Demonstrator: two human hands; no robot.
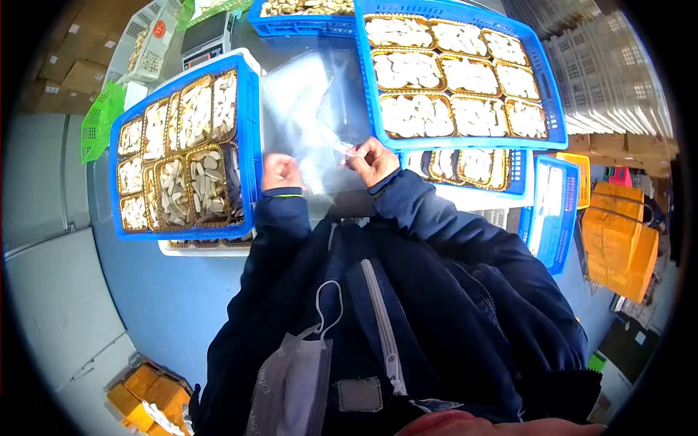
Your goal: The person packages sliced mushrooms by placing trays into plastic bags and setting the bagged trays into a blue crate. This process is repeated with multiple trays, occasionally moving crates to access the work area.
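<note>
Left hand (282, 172) is raised at left, blurred; finger closure cannot be determined. Right hand (373, 161) is curled, fingertips (356, 163) pinched together. Left forearm (282, 216) extends toward the far side; right forearm (418, 207) angles far and leftward, elbow bent.

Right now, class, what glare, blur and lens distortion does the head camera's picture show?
Head view: strong glare whitens the clear plastic; the left hand looks blurrier than the right hand; the pale slices in the upper-right blue crate look overexposed; outlines bow under wide-angle distortion, and the frame's corners go black.
</note>
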